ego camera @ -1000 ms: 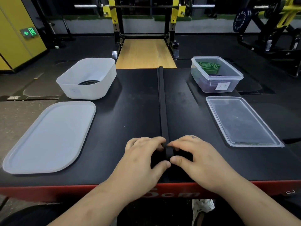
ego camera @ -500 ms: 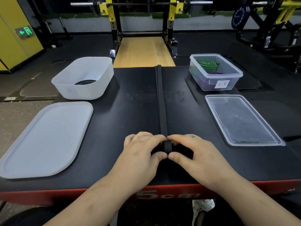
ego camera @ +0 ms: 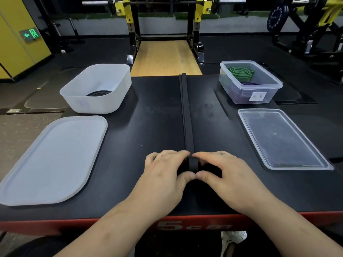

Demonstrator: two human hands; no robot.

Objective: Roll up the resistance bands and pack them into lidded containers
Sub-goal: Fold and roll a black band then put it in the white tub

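Note:
A long black resistance band [ego camera: 187,115] lies straight down the middle of the black platform, from its far edge to my hands. Its near end is a small roll [ego camera: 193,164]. My left hand [ego camera: 163,175] grips the roll from the left and my right hand [ego camera: 224,175] from the right, fingers curled over the top and thumbs meeting at the near side. A white tub [ego camera: 78,101] at the back left holds a coiled black band [ego camera: 99,93]. A clear container [ego camera: 263,98] at the back right holds a green roll [ego camera: 240,71] and a purple band [ego camera: 249,83].
The tub's white lid [ego camera: 50,160] lies flat at the left. The clear lid [ego camera: 282,140] lies flat at the right. The platform's red front edge [ego camera: 37,227] runs just below my wrists. A yellow squat rack [ego camera: 128,13] and gym machines stand behind on the floor.
Both hands have rolled the band's end a little further away from me, and the roll has grown slightly. My thumbs now meet behind the roll.

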